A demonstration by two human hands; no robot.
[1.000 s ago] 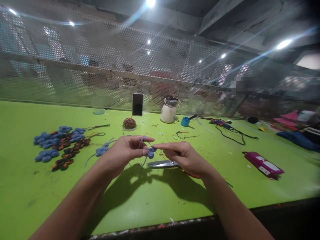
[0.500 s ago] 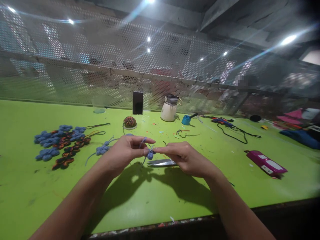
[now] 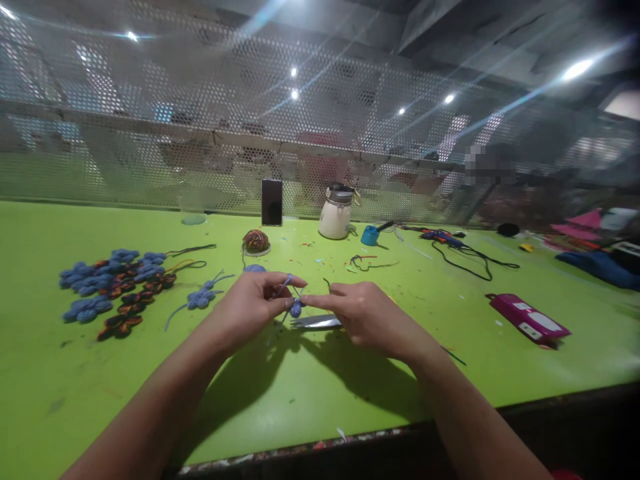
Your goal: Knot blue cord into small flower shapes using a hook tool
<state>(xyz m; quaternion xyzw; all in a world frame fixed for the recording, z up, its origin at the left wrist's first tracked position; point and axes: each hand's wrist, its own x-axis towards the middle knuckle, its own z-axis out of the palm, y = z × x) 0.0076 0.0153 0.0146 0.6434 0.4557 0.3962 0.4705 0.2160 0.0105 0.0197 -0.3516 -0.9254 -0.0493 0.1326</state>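
Observation:
My left hand (image 3: 255,299) pinches a small blue yarn piece (image 3: 296,308), with a strand running up over its raised index finger. My right hand (image 3: 367,313) is closed, its index finger reaching to the top of the same piece; whatever thin tool it holds is too small to make out. Below and behind the right fingers lie scissors (image 3: 315,321), blades pointing left. A loose blue yarn flower (image 3: 201,297) rests left of my left hand. Farther left are several blue flowers (image 3: 86,308) and dark orange-black ones (image 3: 120,325).
A multicolour yarn ball (image 3: 256,241), a dark phone (image 3: 272,202), a white jar (image 3: 335,215) and a blue pot (image 3: 370,235) stand behind the hands. At right are a glue gun (image 3: 443,237) with its cord and a magenta case (image 3: 530,319).
The whole view has shifted slightly, so table items appear a little farther left. Both hands keep nearly the same pose around the blue piece.

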